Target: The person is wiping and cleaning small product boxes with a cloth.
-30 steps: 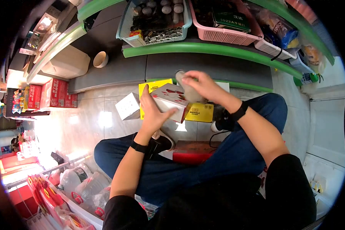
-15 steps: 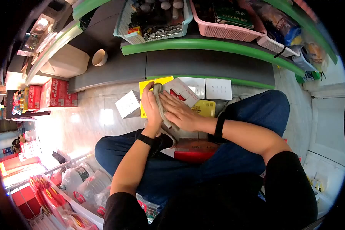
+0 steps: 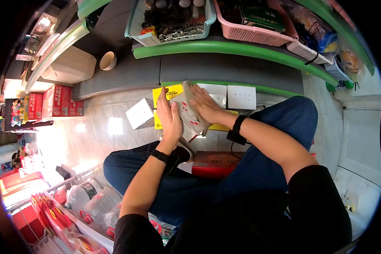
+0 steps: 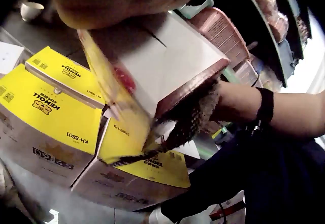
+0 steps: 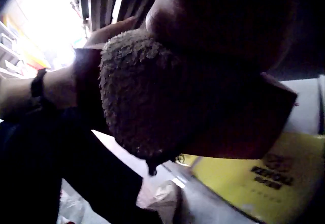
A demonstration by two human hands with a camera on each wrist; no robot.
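A white box with red markings is held up between the two hands, tilted. My left hand grips its left side, thumb on the near side. In the left wrist view the white box shows a broad blank face and a shiny reddish edge. My right hand holds a grey-beige cloth against the box's other side, fingers laid along it. The fuzzy cloth hangs below that hand in the right wrist view. Much of the right hand is hidden behind the box in the left wrist view.
Yellow-topped boxes stand on the floor beneath the hands. A white box stands left of them, another white box right. Behind runs a grey shelf, with a blue basket and pink basket above.
The cloth went from the right hand over to the left side between both hands, then back. The box has turned, and the right hand now presses the cloth along its right side.
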